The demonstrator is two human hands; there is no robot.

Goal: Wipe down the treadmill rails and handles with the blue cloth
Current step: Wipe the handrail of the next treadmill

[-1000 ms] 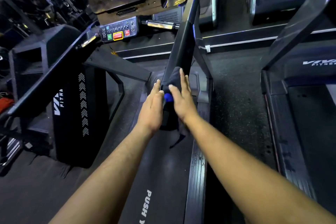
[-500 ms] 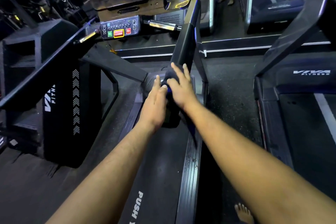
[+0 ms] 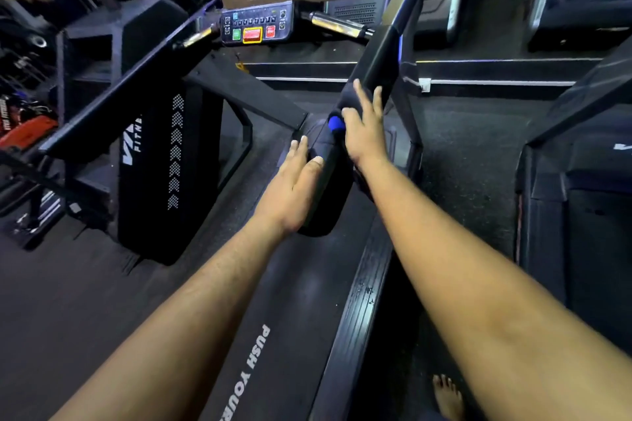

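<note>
1. Sloping along the far left, the left rail [image 3: 113, 106] of the treadmill rises toward the console, above a black side panel [image 3: 154, 174] printed with white lettering and arrow marks.
2. Further in, the control panel [image 3: 256, 26] shows a green button, a red-and-yellow one and a red one, with a chrome handle [image 3: 338, 24] to its right.
3. The left hand [image 3: 294, 184] lies flat against the lower end of the right rail [image 3: 376, 55], fingers straight and together, thumb on the rail's top face; its grip is spread, clasping nothing.
4. Only a small bright patch of the blue cloth [image 3: 336, 123] is visible, on the right rail, touching the thumb side of the right hand.
5. The right hand [image 3: 366, 126] presses on the rail above the left, fingers straight and slightly fanned up the rail, grip spread.
6. The belt [image 3: 273, 318] below carries white lettering, and a bare foot [image 3: 448, 396] stands on the floor at the lower right.
</note>
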